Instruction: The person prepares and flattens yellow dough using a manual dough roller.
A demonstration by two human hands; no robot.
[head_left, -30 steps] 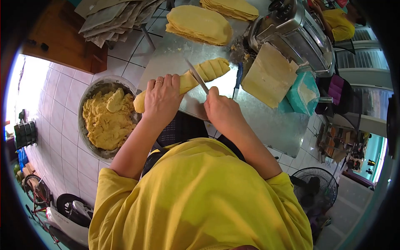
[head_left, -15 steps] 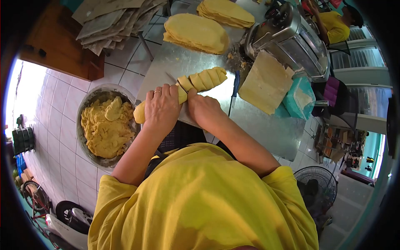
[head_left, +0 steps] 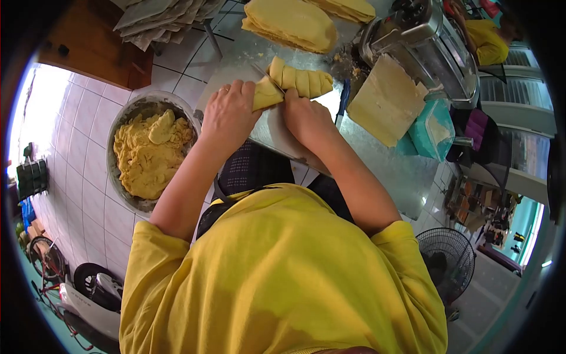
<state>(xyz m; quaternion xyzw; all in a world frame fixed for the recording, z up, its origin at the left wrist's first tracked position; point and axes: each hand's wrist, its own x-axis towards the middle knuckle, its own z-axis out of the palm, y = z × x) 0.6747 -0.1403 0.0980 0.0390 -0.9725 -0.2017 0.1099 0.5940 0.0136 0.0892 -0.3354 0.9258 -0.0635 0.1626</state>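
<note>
My left hand point(head_left: 231, 112) is wrapped over the uncut end of a yellow dough roll point(head_left: 267, 94) near the edge of the metal table point(head_left: 277, 133). To its right, my right hand point(head_left: 308, 121) is closed in a fist around a knife, whose handle is hidden. The thin knife blade point(head_left: 272, 80) lies slantwise across the roll, between the uncut part and a row of several thick dough slices point(head_left: 302, 81). These slices lean against each other on the metal.
A metal bowl point(head_left: 115, 172) of yellow dough stands at left. Stacked dough sheets point(head_left: 289, 25) lie at the back. A blue-handled tool point(head_left: 344, 96), brown sheet point(head_left: 386, 100), teal container point(head_left: 433, 130) and metal roller machine point(head_left: 436, 56) are at right. Another person point(head_left: 486, 41) is beyond.
The view has shifted, so the table sits higher in it. My hands still hold the roll and knife; the roll's end left of my left hand no longer shows.
</note>
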